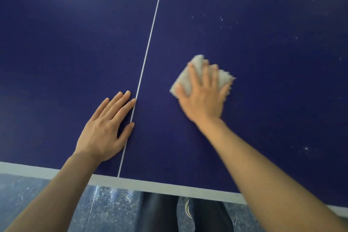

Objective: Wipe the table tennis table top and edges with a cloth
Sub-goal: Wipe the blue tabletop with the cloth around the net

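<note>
My right hand [202,94] pressed the cloth [197,75] with spread fingers right of centre on the table [75,34], my left hand [105,128] lay flat, and the loosely folded cloth could slip and miss the white specks [226,22] at upper right.

1. Both forearms [263,158] are bare, with no sleeves in view.
2. The person wears dark trousers [162,213].
3. A pale curved mark [187,208] sits on the dark clothing; its nature cannot be told.
</note>
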